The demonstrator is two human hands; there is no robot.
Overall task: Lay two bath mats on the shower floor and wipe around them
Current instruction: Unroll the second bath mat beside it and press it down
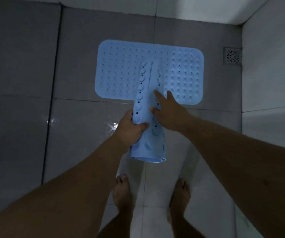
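From the head view I see one blue mat [124,73] lying flat on the shower floor [80,131] near the drain [232,56], while my left hand [129,129] wraps its fingers around the rolled second mat [146,117] held above it. My right hand [170,112] rests on the roll with fingers spread, gripping nothing. I judge the second mat's laying is in hand; next it needs unrolling flat beside the first.

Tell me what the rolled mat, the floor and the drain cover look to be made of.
Rolled mat: soft rubber or PVC, matte light blue; it curls without creasing in the left hand and shows suction cups and holes. Floor: glazed ceramic tile, probably; glossy grey with grout lines and a sharp glare. Drain cover: looks metal, dull grey and perforated; too dim to be sure.
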